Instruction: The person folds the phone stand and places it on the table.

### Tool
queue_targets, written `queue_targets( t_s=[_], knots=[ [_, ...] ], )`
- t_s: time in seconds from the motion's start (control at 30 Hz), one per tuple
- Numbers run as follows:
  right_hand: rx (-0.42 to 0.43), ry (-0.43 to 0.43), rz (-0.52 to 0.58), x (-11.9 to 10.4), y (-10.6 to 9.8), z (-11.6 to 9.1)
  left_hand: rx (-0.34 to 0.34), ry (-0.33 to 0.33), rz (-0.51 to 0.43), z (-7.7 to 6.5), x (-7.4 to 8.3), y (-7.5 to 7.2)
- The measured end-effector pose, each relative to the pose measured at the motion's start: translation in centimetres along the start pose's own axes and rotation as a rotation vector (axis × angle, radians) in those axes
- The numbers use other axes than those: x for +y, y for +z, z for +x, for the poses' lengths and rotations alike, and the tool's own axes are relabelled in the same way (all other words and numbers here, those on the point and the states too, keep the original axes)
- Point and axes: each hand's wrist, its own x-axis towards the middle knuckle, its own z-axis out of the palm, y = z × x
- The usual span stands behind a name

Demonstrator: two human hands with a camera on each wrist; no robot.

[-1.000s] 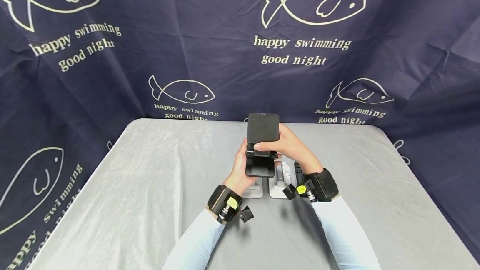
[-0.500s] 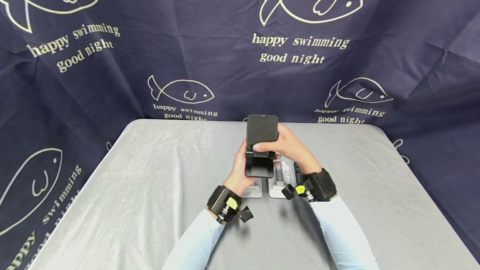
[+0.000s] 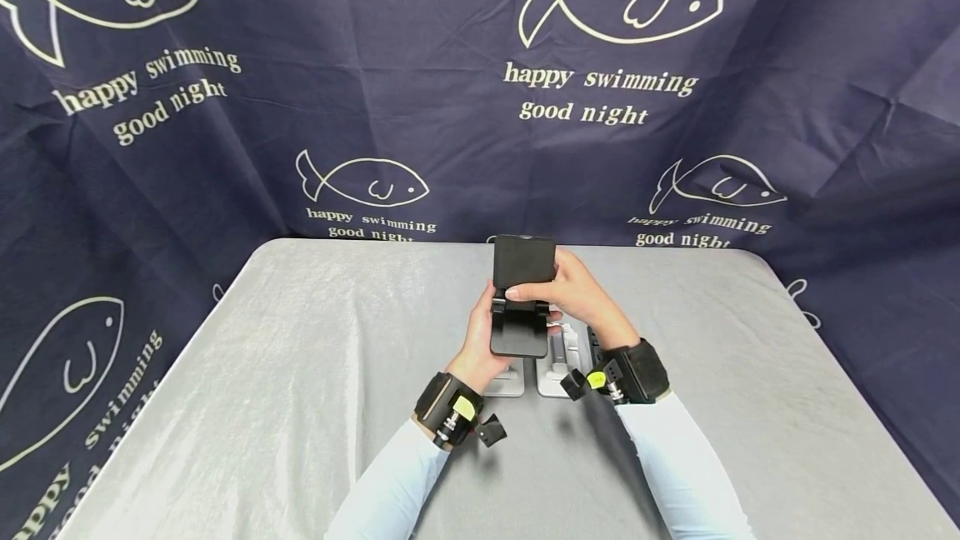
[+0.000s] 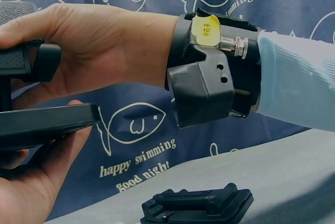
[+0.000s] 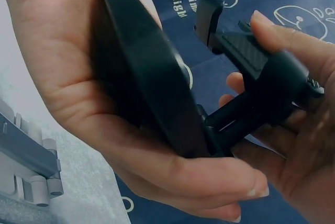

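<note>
A black folding phone stand (image 3: 520, 335) is held above the table between both hands, partly unfolded. My left hand (image 3: 480, 344) grips its flat base from below, and the fingers wrap round the far edge in the right wrist view. At the top, my right hand (image 3: 583, 294) holds the cradle plate (image 3: 524, 261), its thumb lying across the plate's lower part. In the right wrist view the arm (image 5: 230, 122) of the stand joins base and cradle, with a gap between them. Some right-hand fingers are hidden behind the plate in the head view.
On the grey-covered table (image 3: 262, 407) under the hands lie two white folded stands, a left one (image 3: 508, 384) and a right one (image 3: 553, 379), partly covered. Beside them lies another black folded stand (image 4: 199, 204). A dark blue fish-print curtain (image 3: 450, 107) hangs behind the table.
The cradle plate's top edge has come down a little and the plate looks more tilted. My right hand has shifted slightly left. The left hand stays nearly still, gripping the base.
</note>
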Motion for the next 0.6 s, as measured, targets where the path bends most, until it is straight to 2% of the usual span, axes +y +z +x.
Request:
queue_targets(
  t_s=[0.13, 0.27, 0.4, 0.6],
  knots=[
    [0.05, 0.028, -0.042, 0.0, 0.2, 0.1, -0.031, 0.0, -0.013, 0.0, -0.1, -0.1],
    [0.122, 0.066, -0.093, -0.1, 0.5, 0.3, -0.035, 0.002, -0.021, 0.0, 0.0, -0.1],
    [0.184, 0.056, -0.133, 0.1, 0.8, 0.6, -0.035, 0.006, -0.022, 0.0, 0.1, -0.1],
    [0.252, 0.044, -0.172, -0.1, 1.2, 0.9, -0.08, 0.002, -0.03, 0.2, 0.0, -0.2]
  ],
)
